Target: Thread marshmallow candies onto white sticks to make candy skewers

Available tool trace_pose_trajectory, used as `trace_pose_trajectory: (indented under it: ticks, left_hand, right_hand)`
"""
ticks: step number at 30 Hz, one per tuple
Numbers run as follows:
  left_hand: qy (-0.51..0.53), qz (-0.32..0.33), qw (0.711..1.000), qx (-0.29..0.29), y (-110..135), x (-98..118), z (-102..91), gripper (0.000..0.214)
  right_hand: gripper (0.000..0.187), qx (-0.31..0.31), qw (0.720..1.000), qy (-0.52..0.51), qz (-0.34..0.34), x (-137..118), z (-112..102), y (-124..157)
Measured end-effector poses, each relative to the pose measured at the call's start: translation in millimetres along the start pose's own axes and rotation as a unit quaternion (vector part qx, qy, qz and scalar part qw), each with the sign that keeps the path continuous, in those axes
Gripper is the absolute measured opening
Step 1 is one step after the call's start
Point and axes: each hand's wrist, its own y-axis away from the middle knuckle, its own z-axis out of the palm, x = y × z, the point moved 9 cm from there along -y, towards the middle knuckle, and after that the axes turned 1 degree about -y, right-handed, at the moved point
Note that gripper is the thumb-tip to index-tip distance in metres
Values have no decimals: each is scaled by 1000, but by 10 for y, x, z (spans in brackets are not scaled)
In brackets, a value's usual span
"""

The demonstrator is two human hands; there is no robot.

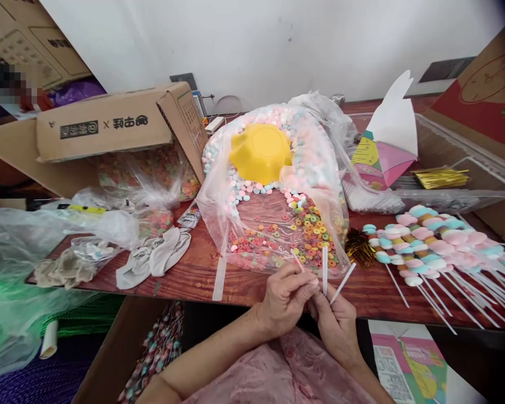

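Close together at the table's front edge, both my hands are closed on thin white sticks. My left hand (283,297) pinches one white stick (297,261) between thumb and fingers, its tip pointing up and left. Several more white sticks (325,269) rise from the fingers of my right hand (335,322), one leaning right. Just beyond lies an open clear plastic bag (212,216) with pastel marshmallows (246,191) and small coloured rings (313,224). A yellow scalloped bowl (263,151) sits upside down on the marshmallows. Finished-looking marshmallow skewers (446,241) are piled at right.
At left, a cardboard box (118,123) on its side holds bagged coloured rings. Grey cloth gloves (155,255) lie before it. A clear plastic bin (467,146) with gold twist ties (441,178) and a printed card (387,146) stands back right. Gold tinsel (357,247) lies beside the skewers.
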Motion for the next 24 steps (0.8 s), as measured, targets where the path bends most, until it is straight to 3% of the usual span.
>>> trace_pose_trajectory:
  ticks: [5,7,11,13,14,17,20,22,24]
  left_hand:
    - [-17,1,1000,19,-75,-76,5,14]
    - [-18,23,1000,0,-108,-32,66,18]
    - [-43,68,995,-63,-228,54,114,36]
    - [-121,42,989,-68,-385,-85,-11,27]
    - [-175,13,982,-72,-481,-215,-89,19]
    - [-365,-73,919,-129,-723,-673,-236,14]
    - [-454,-103,860,-210,-797,-981,-190,12]
    - [-444,-91,865,-214,-803,-1006,-158,15]
    - [-389,-75,898,-191,-805,-941,-162,16]
  right_hand:
    - [34,-35,996,70,-29,98,-24,-82]
    - [33,-17,995,87,-38,134,-126,-93]
    - [29,192,979,40,-64,57,-706,-81]
    - [25,269,957,-18,-104,-24,-986,-78]
    - [25,273,953,-36,-124,-56,-1073,-106]
    - [28,212,969,27,-119,-34,-1143,-248]
    - [34,177,975,109,-71,106,-1122,-281]
    - [34,206,974,74,-50,173,-1152,-235]
    - [32,260,965,-6,-40,222,-1211,-175]
